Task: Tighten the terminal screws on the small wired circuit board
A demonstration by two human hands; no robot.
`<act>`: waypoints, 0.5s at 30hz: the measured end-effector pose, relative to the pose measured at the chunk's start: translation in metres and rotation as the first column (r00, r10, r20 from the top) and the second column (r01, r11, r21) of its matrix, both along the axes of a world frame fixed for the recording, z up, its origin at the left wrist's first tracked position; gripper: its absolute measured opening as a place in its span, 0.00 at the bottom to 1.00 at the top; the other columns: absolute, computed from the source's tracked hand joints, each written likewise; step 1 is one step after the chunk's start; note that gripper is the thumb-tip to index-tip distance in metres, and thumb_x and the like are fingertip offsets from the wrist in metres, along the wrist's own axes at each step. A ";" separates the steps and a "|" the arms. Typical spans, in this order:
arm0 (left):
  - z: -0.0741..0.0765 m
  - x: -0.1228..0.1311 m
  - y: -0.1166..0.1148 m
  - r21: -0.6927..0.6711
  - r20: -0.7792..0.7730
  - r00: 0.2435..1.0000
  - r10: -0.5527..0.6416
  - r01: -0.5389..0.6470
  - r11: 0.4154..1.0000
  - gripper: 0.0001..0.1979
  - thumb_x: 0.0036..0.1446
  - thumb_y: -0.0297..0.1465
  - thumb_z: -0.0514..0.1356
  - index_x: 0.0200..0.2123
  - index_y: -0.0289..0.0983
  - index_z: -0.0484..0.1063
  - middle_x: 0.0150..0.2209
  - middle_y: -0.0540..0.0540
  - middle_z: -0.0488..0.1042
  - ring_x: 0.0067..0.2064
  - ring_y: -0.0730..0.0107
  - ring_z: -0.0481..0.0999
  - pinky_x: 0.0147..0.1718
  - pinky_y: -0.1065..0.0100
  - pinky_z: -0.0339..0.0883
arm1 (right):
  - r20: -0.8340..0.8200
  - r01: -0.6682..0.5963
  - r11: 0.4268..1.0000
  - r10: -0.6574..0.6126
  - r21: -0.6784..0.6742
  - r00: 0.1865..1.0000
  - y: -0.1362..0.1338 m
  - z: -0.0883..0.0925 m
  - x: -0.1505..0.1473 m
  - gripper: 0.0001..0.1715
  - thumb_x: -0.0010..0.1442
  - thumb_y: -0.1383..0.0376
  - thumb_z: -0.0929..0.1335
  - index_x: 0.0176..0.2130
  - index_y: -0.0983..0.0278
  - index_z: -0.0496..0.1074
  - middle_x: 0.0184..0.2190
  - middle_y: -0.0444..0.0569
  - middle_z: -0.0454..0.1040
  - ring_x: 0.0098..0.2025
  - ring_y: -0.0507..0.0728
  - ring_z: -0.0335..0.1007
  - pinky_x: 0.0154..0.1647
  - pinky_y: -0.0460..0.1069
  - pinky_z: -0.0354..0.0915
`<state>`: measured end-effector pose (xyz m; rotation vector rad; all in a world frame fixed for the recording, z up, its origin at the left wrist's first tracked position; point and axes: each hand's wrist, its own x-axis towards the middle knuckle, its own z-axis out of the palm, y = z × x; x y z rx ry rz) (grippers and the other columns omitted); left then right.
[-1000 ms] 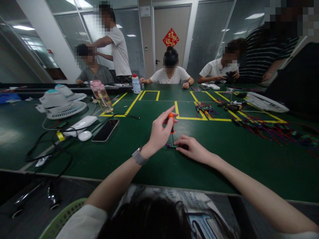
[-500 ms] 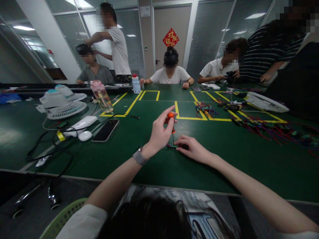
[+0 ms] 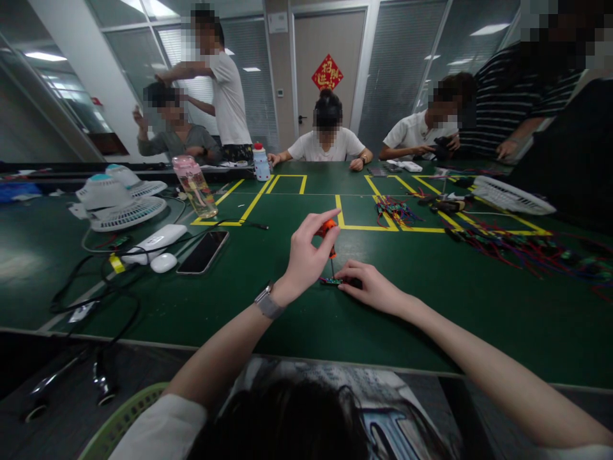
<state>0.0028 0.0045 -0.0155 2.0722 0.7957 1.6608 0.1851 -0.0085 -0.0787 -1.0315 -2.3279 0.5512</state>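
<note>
My left hand (image 3: 309, 246) is closed round the orange and black handle of a screwdriver (image 3: 329, 226), which stands nearly upright. Its thin shaft points down onto a small green circuit board (image 3: 330, 281) lying on the green table. Whether the tip sits in a screw is too small to tell. My right hand (image 3: 368, 286) rests on the tabletop, its fingertips pinching the right end of the board. Those fingers hide part of the board.
Left of my hands lie a phone (image 3: 204, 252), a white mouse-like case (image 3: 163, 262), cables, a tilted bottle (image 3: 195, 186) and white fans (image 3: 127, 211). Wired boards (image 3: 531, 246) and a wire bundle (image 3: 396, 211) lie to the right. Several people are around the table's far side.
My left fingers have shifted slightly round the screwdriver handle, the index fingertip a little lower. My right hand and the board stay put. A seated person at far left has raised a hand.
</note>
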 end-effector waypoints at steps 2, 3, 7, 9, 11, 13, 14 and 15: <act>0.001 -0.001 -0.001 0.026 -0.019 1.000 0.021 -0.020 0.999 0.11 0.63 0.32 0.57 0.47 0.40 0.74 0.39 0.47 0.70 0.40 0.72 0.71 0.41 0.70 0.67 | 0.000 0.001 1.000 -0.001 -0.002 1.000 0.000 0.000 0.000 0.10 0.60 0.70 0.68 0.42 0.66 0.76 0.36 0.51 0.71 0.35 0.55 0.70 0.38 0.50 0.68; 0.001 -0.001 -0.001 0.030 -0.023 1.000 0.017 -0.017 0.999 0.12 0.64 0.32 0.55 0.47 0.40 0.75 0.40 0.47 0.69 0.41 0.71 0.71 0.42 0.69 0.67 | -0.001 0.000 1.000 0.000 -0.002 1.000 0.000 0.000 0.000 0.10 0.60 0.70 0.68 0.42 0.67 0.76 0.36 0.51 0.71 0.35 0.55 0.70 0.38 0.50 0.68; 0.001 -0.002 0.000 -0.012 0.010 0.998 -0.068 0.068 0.998 0.16 0.67 0.29 0.48 0.53 0.41 0.71 0.47 0.44 0.72 0.48 0.69 0.72 0.47 0.66 0.67 | 0.000 -0.001 1.000 0.001 -0.006 1.000 -0.001 0.002 -0.001 0.10 0.60 0.70 0.68 0.42 0.67 0.76 0.36 0.51 0.71 0.35 0.55 0.70 0.39 0.50 0.68; 0.001 -0.001 0.000 -0.036 0.033 0.996 -0.080 0.081 0.996 0.16 0.66 0.29 0.50 0.54 0.41 0.70 0.45 0.44 0.73 0.45 0.69 0.73 0.45 0.66 0.68 | 0.005 0.001 1.000 -0.001 -0.006 1.000 -0.001 0.002 -0.001 0.10 0.60 0.71 0.68 0.42 0.67 0.76 0.36 0.51 0.72 0.35 0.55 0.70 0.39 0.50 0.68; 0.001 -0.001 0.000 -0.034 0.031 0.998 -0.049 0.050 0.998 0.13 0.64 0.31 0.55 0.51 0.40 0.72 0.42 0.45 0.73 0.42 0.70 0.73 0.42 0.68 0.69 | 0.008 0.004 1.000 -0.004 -0.004 1.000 0.000 0.002 -0.001 0.10 0.59 0.71 0.68 0.42 0.67 0.76 0.36 0.51 0.72 0.36 0.55 0.70 0.39 0.50 0.68; 0.002 -0.001 -0.001 -0.014 0.008 1.000 -0.015 0.015 1.000 0.12 0.63 0.32 0.57 0.47 0.39 0.75 0.40 0.46 0.70 0.40 0.71 0.72 0.41 0.69 0.68 | 0.007 0.005 1.000 -0.005 -0.003 1.000 0.000 0.002 -0.001 0.10 0.59 0.71 0.68 0.42 0.67 0.76 0.36 0.51 0.72 0.35 0.55 0.71 0.39 0.50 0.68; 0.002 -0.001 -0.001 -0.003 -0.002 1.000 -0.005 0.005 1.000 0.12 0.63 0.33 0.56 0.47 0.39 0.75 0.40 0.46 0.69 0.41 0.71 0.72 0.42 0.69 0.68 | 0.007 0.005 1.000 -0.005 -0.004 1.000 0.000 0.002 -0.001 0.10 0.59 0.71 0.68 0.42 0.67 0.76 0.36 0.51 0.72 0.35 0.55 0.71 0.39 0.50 0.68; 0.002 -0.001 -0.001 0.008 -0.009 1.000 -0.005 0.005 1.000 0.13 0.64 0.33 0.54 0.48 0.40 0.75 0.42 0.45 0.69 0.44 0.70 0.71 0.44 0.68 0.68 | 0.006 0.005 1.000 -0.005 -0.005 1.000 -0.001 0.002 -0.001 0.10 0.59 0.71 0.68 0.42 0.67 0.76 0.36 0.51 0.72 0.35 0.55 0.71 0.38 0.50 0.68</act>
